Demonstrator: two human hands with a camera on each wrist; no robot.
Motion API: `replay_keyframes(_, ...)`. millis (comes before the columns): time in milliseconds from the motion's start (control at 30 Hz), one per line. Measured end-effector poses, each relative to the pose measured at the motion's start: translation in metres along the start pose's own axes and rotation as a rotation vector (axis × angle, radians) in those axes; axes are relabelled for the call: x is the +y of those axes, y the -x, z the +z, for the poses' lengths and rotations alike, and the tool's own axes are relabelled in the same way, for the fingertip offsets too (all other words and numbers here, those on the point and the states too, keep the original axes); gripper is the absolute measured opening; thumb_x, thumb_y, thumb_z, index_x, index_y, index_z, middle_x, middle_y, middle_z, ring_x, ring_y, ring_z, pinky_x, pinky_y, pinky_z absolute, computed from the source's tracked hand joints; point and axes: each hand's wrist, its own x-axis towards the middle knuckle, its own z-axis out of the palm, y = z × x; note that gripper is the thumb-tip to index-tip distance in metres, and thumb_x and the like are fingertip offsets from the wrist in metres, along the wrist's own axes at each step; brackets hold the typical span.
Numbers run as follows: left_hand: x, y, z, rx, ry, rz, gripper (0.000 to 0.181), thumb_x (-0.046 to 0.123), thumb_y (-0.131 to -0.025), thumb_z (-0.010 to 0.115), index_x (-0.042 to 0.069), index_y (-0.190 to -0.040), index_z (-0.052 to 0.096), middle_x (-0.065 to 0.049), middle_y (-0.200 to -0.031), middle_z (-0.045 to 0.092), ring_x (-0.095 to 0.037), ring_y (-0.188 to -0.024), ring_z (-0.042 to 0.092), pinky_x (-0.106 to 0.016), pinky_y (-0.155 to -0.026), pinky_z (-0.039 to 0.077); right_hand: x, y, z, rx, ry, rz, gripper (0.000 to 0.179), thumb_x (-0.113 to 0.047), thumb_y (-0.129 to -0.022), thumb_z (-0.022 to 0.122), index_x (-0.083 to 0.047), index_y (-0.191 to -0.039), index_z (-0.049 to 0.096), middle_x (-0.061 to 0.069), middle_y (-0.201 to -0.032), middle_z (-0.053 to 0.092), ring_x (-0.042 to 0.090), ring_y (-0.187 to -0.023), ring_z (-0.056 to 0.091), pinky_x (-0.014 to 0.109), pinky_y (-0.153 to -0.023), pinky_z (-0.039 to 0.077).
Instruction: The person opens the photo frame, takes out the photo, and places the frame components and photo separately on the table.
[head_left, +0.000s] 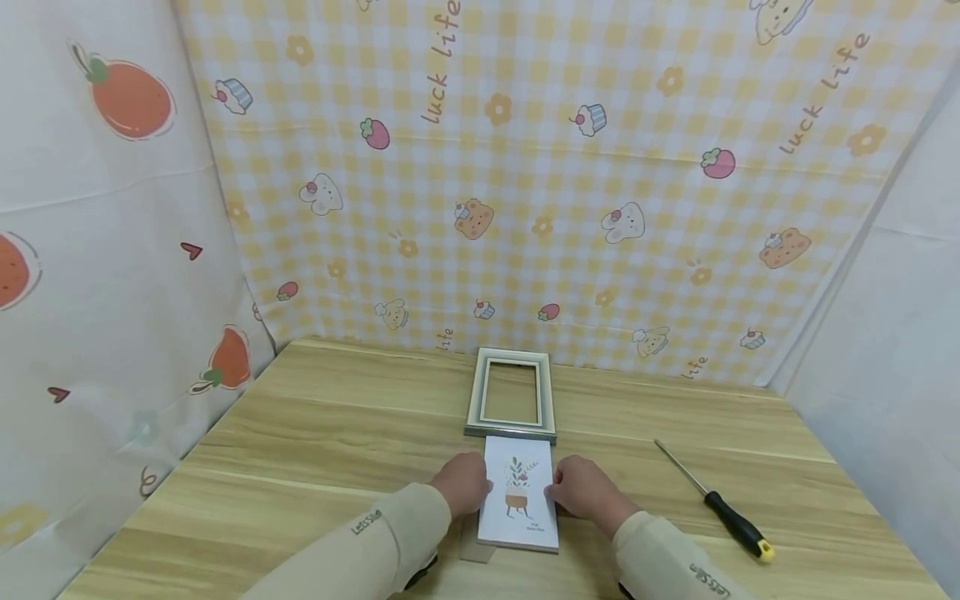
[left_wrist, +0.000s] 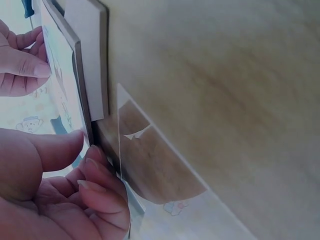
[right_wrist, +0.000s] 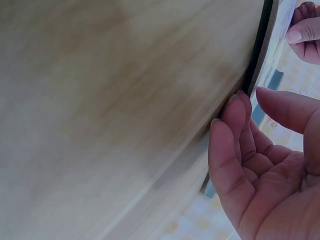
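A white picture panel [head_left: 517,529] printed with a potted plant lies between my two hands, tilted slightly in the wrist views. My left hand [head_left: 462,483] pinches its left edge, thumb on top and fingers curled beneath. At the opposite edge, my right hand [head_left: 585,490] grips the panel between thumb and fingers. A pale board [left_wrist: 87,55] shows below the panel in the left wrist view. Beside it lies a clear, shiny sheet [left_wrist: 155,165] with a pointed corner. Just beyond the panel is a cream and grey picture frame [head_left: 475,392] with a bare opening.
A screwdriver [head_left: 731,521] with a black and yellow handle lies to the right on the wooden table [head_left: 337,408]. A yellow checked cloth [head_left: 525,167] hangs behind the table, with white cloth [head_left: 97,208] at the left side.
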Motion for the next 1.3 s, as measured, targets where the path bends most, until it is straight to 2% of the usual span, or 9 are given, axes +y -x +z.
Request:
replay_keyframes(400, 0.0043, 0.0045, -0.0008, 0.003, 0.041, -0.034, 0.020, 0.012, -0.090, 0.066, -0.007, -0.085, 0.064, -0.009, -0.070, 0.053, -0.020, -0.059, 0.046, -0.031, -0.055, 0.037, -0.0012, 0.0018, -0.0005, -0.014, -0.022, 0.033, 0.020, -0.016, -0.087, 0.069, -0.008, -0.071, 0.059, 0.002, -0.064, 0.052, 0.015, -0.060, 0.048, 0.027, -0.055, 0.038)
replay_keyframes(600, 0.0034, 0.0005, 0.0010, 0.006, 0.038, -0.041, 0.022, 0.014, -0.086, 0.072, -0.006, -0.088, 0.062, -0.007, -0.070, 0.053, -0.020, -0.062, 0.047, -0.031, -0.058, 0.039, -0.0025, 0.0010, -0.0007, 0.004, -0.018, 0.008, 0.022, -0.016, -0.084, 0.073, -0.007, -0.071, 0.058, 0.002, -0.064, 0.052, 0.016, -0.060, 0.048, 0.028, -0.057, 0.039)
replay_keyframes(933, 0.0010, -0.0024, 0.0028, -0.002, 0.048, -0.057, 0.026, 0.013, -0.084, 0.074, -0.007, -0.096, 0.062, -0.008, -0.075, 0.055, -0.023, -0.067, 0.049, -0.035, -0.064, 0.042, -0.0023, 0.0010, -0.0004, -0.006, -0.036, 0.006, 0.024, -0.015, -0.083, 0.075, -0.006, -0.071, 0.056, 0.003, -0.063, 0.050, 0.016, -0.060, 0.047, 0.027, -0.057, 0.038)
replay_keyframes(1300, 0.0021, 0.0004, 0.0004, -0.001, 0.041, -0.035, 0.023, 0.012, -0.084, 0.074, -0.007, -0.089, 0.061, -0.008, -0.071, 0.053, -0.021, -0.064, 0.048, -0.033, -0.061, 0.041, -0.0001, 0.0006, 0.0005, 0.001, -0.048, -0.014, 0.026, -0.013, -0.081, 0.077, -0.007, -0.069, 0.054, 0.002, -0.063, 0.049, 0.015, -0.060, 0.046, 0.027, -0.055, 0.037)
